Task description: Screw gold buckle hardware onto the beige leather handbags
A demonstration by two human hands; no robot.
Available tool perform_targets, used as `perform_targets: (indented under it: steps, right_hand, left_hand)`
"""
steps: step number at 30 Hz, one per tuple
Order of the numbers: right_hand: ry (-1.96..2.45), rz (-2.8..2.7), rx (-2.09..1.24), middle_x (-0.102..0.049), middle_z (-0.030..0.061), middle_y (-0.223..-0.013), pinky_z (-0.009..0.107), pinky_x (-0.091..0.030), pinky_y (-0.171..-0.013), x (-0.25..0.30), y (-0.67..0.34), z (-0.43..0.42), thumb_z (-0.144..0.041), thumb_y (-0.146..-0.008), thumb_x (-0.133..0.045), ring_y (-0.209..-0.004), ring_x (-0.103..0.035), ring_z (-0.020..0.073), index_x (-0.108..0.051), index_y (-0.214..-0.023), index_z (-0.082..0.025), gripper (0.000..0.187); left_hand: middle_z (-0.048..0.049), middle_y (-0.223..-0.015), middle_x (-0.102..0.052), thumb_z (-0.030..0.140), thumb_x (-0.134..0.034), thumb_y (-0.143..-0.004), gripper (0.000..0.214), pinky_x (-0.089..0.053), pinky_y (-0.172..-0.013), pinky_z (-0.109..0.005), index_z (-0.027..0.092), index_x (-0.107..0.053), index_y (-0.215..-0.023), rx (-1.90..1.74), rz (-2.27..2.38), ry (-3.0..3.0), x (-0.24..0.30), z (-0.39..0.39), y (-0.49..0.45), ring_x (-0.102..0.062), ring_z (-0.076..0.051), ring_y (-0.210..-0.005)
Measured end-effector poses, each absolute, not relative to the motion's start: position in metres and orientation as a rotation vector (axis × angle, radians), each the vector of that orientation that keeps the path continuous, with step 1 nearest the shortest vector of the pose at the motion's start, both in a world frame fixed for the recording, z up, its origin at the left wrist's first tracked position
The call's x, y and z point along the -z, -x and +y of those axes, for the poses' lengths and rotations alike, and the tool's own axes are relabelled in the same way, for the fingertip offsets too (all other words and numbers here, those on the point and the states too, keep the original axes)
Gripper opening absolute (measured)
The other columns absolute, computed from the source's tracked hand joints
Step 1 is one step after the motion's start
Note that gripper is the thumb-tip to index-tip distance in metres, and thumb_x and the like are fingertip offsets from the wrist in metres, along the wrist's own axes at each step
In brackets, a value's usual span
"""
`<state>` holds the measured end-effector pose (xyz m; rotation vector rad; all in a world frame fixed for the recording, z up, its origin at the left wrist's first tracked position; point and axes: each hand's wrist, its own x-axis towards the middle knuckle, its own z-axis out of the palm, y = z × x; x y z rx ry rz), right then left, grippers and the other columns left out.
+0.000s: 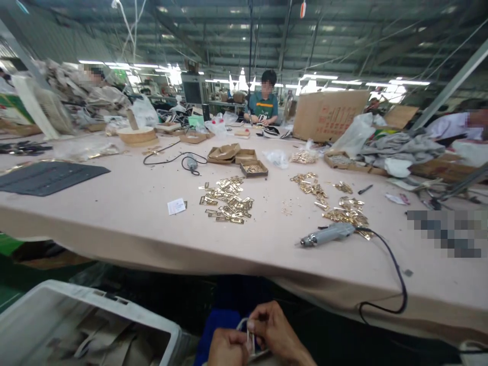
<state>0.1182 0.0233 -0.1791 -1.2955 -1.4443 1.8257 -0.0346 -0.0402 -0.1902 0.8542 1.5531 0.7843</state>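
Observation:
At the bottom of the view, below the table's front edge, my left hand (227,347) and my right hand (275,331) come together over my lap. Both are closed, with fingertips pinching a narrow pale strap (250,341). Part of the strap curves up between the hands, and the fingers cover much of it. Whether a small metal piece sits on it I cannot tell. On the table beyond lie a pile of flat gold metal plates (229,203) and a grey electric screwdriver (328,235) with a black cord.
A white bin (173,330) holding beige pieces stands at my left. On the table (133,218) are gold hardware (346,216), a small box of tiny parts (254,169), a white paper label (176,206) and a dark mat (49,178). A co-worker (265,101) sits opposite, near a large carton (328,114).

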Motion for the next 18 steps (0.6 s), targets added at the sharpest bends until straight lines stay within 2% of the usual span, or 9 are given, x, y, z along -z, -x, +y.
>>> perform_targets:
  steps: [3, 5, 8, 12, 15, 18]
  right_hand:
    - [1.442, -1.602, -1.708, -0.065, 0.0029, -0.061, 0.025, -0.039, -0.050, 0.162, -0.112, 0.020, -0.032, -0.077, -0.071, -0.051, -0.056, 0.0146, -0.074, -0.074, -0.016, 0.016]
    - [1.440, -1.838, -1.421, -0.067, 0.0044, -0.064, 0.027, -0.040, -0.055, 0.135, -0.107, 0.020, -0.024, -0.078, -0.068, -0.058, -0.060, 0.0171, -0.074, -0.073, -0.018, 0.010]
    - [1.176, -2.022, -0.909, -0.069, 0.0061, -0.073, 0.030, -0.044, -0.063, 0.079, -0.101, 0.030, -0.023, -0.084, -0.066, -0.067, -0.061, 0.0191, -0.075, -0.080, -0.021, 0.010]
    - [0.985, -1.911, -0.633, -0.069, 0.0062, -0.082, 0.031, -0.048, -0.070, 0.015, -0.090, 0.085, -0.027, -0.094, -0.062, -0.073, -0.062, 0.0190, -0.073, -0.092, -0.022, 0.013]
    - [1.047, -1.941, -0.382, -0.069, 0.0068, -0.088, 0.032, -0.048, -0.075, -0.001, -0.078, 0.147, -0.020, -0.091, -0.061, -0.075, -0.060, 0.0187, -0.071, -0.097, -0.019, 0.012]
    - [1.190, -2.059, -0.244, -0.067, 0.0068, -0.091, 0.032, -0.046, -0.079, 0.003, -0.062, 0.197, -0.016, -0.085, -0.064, -0.080, -0.058, 0.0193, -0.069, -0.096, -0.019, 0.013]
  left_hand:
    - [-0.0006, -0.046, -0.052, 0.022, -0.066, -0.061, 0.013, -0.030, -0.053, -0.031, 0.018, -0.073, -0.051, -0.824, 1.562, -0.773, 0.190, -0.045, 0.038, -0.045, -0.017, -0.048]
    - [-0.0011, -0.050, -0.058, 0.022, -0.069, -0.059, 0.009, -0.034, -0.054, -0.030, 0.018, -0.075, -0.055, -0.852, 1.582, -0.730, 0.191, -0.046, 0.040, -0.051, -0.019, -0.051]
    - [-0.0008, -0.052, -0.060, 0.019, -0.070, -0.057, 0.008, -0.036, -0.055, -0.030, 0.019, -0.078, -0.058, -0.853, 1.600, -0.701, 0.190, -0.047, 0.041, -0.054, -0.019, -0.053]
    - [-0.0009, -0.051, -0.059, 0.016, -0.067, -0.056, 0.010, -0.034, -0.054, -0.029, 0.018, -0.077, -0.058, -0.857, 1.611, -0.694, 0.177, -0.048, 0.040, -0.054, -0.019, -0.053]
    - [-0.0009, -0.050, -0.059, 0.018, -0.072, -0.054, 0.002, -0.037, -0.055, -0.030, 0.017, -0.074, -0.054, -0.879, 1.618, -0.721, 0.161, -0.049, 0.040, -0.057, -0.021, -0.055]
    - [-0.0019, -0.051, -0.062, 0.020, -0.076, -0.052, 0.005, -0.040, -0.057, -0.031, 0.017, -0.073, -0.054, -0.884, 1.631, -0.720, 0.149, -0.052, 0.042, -0.062, -0.025, -0.060]
